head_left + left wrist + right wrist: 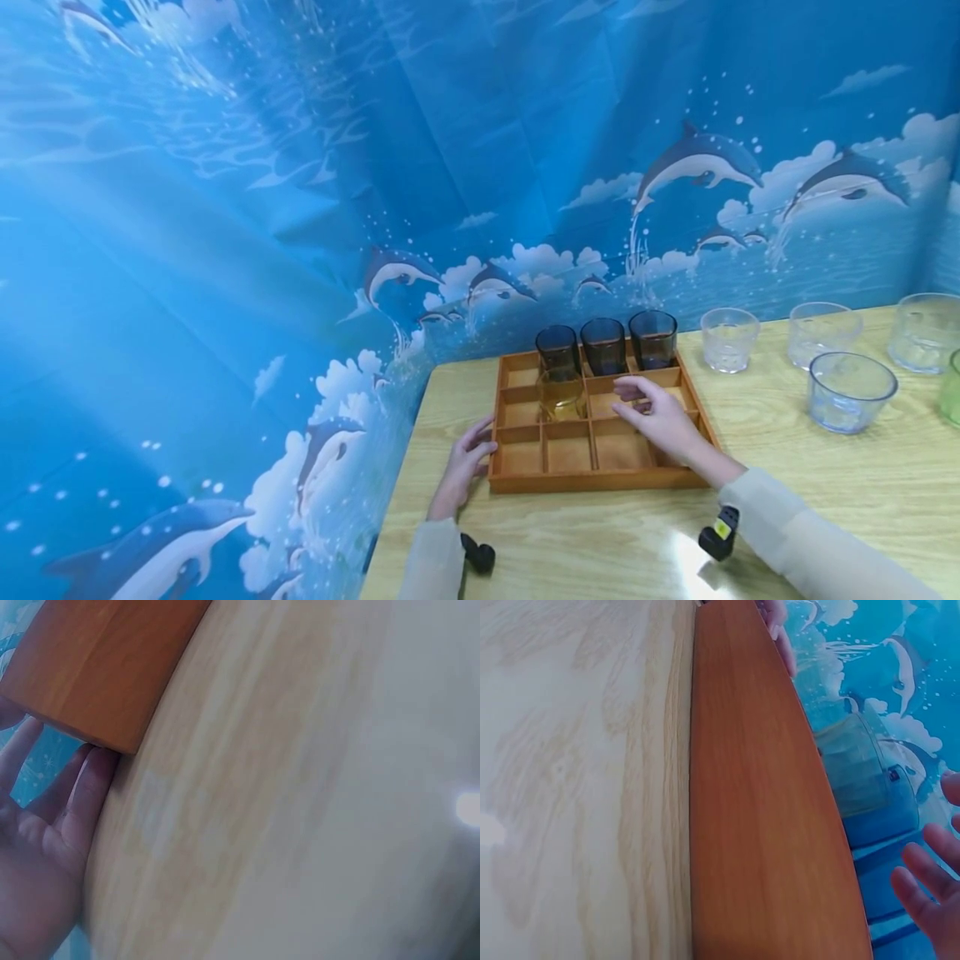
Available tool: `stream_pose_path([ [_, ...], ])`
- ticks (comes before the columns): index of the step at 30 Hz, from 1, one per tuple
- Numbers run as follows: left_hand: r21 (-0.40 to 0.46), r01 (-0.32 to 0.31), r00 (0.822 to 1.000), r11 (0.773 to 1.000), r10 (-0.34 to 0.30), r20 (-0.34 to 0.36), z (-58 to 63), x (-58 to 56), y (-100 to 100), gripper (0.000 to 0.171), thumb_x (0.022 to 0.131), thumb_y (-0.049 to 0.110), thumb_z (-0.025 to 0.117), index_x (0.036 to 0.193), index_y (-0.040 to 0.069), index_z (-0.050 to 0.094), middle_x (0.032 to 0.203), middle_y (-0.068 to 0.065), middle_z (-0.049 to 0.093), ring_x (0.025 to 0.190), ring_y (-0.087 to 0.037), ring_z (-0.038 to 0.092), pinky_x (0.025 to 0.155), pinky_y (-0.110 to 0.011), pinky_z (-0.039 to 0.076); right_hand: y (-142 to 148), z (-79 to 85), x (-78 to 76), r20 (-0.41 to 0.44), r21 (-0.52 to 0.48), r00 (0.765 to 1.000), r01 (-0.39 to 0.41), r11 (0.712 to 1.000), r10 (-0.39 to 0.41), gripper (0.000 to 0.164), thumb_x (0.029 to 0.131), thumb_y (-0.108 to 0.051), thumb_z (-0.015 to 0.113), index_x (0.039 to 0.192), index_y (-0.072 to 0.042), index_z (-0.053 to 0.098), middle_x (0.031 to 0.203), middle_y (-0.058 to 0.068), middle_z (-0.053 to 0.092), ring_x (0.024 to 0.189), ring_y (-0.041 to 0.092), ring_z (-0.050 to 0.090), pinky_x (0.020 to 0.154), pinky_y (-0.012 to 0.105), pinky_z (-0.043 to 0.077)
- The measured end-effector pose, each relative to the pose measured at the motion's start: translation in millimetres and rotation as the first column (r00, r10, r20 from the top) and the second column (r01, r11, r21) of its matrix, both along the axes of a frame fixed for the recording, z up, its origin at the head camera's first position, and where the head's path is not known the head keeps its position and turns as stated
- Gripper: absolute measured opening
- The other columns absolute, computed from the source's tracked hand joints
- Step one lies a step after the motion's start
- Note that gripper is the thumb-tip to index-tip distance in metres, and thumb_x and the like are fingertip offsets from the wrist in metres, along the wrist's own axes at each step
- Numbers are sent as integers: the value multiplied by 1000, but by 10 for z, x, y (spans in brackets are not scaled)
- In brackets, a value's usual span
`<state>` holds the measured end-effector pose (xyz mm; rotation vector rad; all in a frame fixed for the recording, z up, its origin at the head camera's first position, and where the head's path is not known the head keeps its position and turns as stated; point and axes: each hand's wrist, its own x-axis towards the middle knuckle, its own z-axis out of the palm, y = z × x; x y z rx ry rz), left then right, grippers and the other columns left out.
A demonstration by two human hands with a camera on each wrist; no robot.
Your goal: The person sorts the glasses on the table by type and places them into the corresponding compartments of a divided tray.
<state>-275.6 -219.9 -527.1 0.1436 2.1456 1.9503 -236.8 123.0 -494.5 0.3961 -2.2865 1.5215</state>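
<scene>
Divided tray (600, 481) stood on the table (825, 467), with room before its front edge; the left hand (461, 471), fingers relaxed, touched the tray's left edge; the right hand (662, 417), loosely open, hovered above, holding nothing.

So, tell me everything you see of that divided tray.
The tray is orange-brown, apparently wood, with low walls and thin dividers forming three rows of compartments. It lies flat on the table. Three dark glasses stand in its back row, an amber glass in the middle row. The left hand touches its left side.
</scene>
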Motion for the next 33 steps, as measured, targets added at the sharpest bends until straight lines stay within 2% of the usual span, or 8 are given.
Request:
stream_pose_path([
  [8, -8, 1, 1000, 1000, -1, -2, 5, 0, -5, 49, 89, 12, 58, 137, 10, 47, 129, -19, 50, 107, -28, 55, 73, -38, 52, 193, -10, 99, -73, -49, 995, 66, 997, -70, 33, 84, -7, 67, 115, 0, 58, 101, 15, 64, 89, 32, 59, 69, 22, 50],
  [14, -14, -7, 1000, 1000, 7, 8, 11, 6, -1, 49, 89, 12, 58, 137, 11, 47, 130, -19, 49, 107, -27, 55, 74, -38, 51, 350, 17, 195, -78, -26, 989, 122, 992, -124, 34, 87, -10, 65, 119, -1, 56, 104, 14, 63, 92, 26, 58, 71, 16, 47],
  [21, -23, -2, 1000, 1000, 3, 14, 15, 7, -1, 48, 90, 12, 57, 137, 12, 47, 132, -20, 48, 107, -26, 55, 74, -38, 51, 522, -35, 285, -81, -53, 977, 192, 980, -196, 35, 87, -12, 65, 118, 1, 56, 105, 18, 62, 91, 10, 57, 71, 9, 43],
  [29, -24, 2, 1000, 1000, -2, 10, 14, 7, -3, 48, 90, 13, 57, 137, 13, 47, 132, -19, 48, 108, -26, 55, 75, -38, 51, 754, -61, 430, -74, -27, 968, 238, 971, -239, 39, 87, -9, 64, 123, 3, 53, 108, 20, 59, 92, -3, 54, 73, 7, 42],
  [33, -24, 2, 1000, 1000, -2, 2, 16, 9, -2, 48, 90, 13, 57, 137, 11, 47, 131, -20, 49, 106, -25, 55, 74, -38, 51, 861, -92, 490, -92, -33, 962, 253, 967, -255, 40, 86, -6, 65, 123, 4, 53, 106, 14, 61, 92, -4, 54, 73, 6, 42],
])
